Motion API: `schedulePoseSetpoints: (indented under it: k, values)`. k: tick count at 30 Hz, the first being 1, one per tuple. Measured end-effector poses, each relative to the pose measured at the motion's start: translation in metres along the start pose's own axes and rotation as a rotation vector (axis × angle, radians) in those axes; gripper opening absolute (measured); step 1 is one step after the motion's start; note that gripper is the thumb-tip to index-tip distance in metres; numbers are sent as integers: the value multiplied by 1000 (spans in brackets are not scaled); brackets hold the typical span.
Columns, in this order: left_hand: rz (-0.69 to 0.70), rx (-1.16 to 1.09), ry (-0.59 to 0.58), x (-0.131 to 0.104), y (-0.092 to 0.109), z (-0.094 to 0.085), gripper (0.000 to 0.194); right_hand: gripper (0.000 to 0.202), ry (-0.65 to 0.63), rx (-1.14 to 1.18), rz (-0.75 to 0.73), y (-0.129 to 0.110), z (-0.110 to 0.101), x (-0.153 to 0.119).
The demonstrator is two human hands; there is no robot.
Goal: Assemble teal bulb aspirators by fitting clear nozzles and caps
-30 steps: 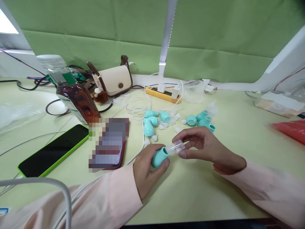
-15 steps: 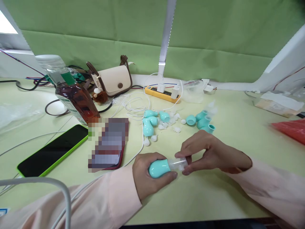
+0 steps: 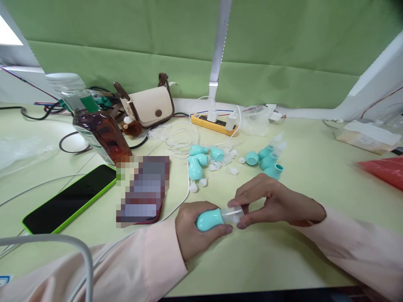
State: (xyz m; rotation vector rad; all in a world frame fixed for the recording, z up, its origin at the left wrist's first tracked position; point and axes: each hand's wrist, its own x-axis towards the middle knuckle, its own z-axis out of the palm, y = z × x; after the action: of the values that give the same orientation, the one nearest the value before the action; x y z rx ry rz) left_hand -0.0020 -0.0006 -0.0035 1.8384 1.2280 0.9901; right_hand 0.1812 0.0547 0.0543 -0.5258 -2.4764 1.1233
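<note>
My left hand [image 3: 197, 233] wraps round a glossy turquoise bulb [image 3: 209, 220], its neck pointing right. At the neck sits a clear plastic tube-like piece [image 3: 231, 215], pinched at its far end by the thumb and fingers of my right hand [image 3: 267, 201]. How deep the clear piece goes into the neck I cannot tell. Beyond my hands lie several more turquoise bulbs [image 3: 195, 170] and small translucent white pieces [image 3: 203, 182]. To the right, another group of turquoise bulbs [image 3: 268, 160] includes some with clear tips [image 3: 279, 144].
A green-edged phone [image 3: 71, 199], a red-cased phone [image 3: 162, 184] and a bottle of dark liquid [image 3: 100, 130] stand or lie at left. Behind are a cream handbag [image 3: 151, 105] and yellow power strip [image 3: 201, 123]. A red packet [image 3: 384, 170] lies right. White cables [image 3: 185, 195] cross the table.
My right hand has shifted slightly left, toward the bulb, with the clear piece. My left hand keeps its hold on the bulb almost unmoved.
</note>
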Motion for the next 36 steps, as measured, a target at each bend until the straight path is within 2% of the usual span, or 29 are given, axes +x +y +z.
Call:
schedulePoseSetpoints:
  k: [11, 20, 36]
  values:
    - [-19, 54, 8, 0, -1, 0, 23, 21, -39, 6, 127, -3, 2, 3]
    - [9, 112, -2, 0, 0, 1, 23, 25, -149, -35, 233, -5, 1, 3]
    - [39, 122, -4, -1, 2, 1, 22, 29, -163, 95, 342, -1, 5, 2]
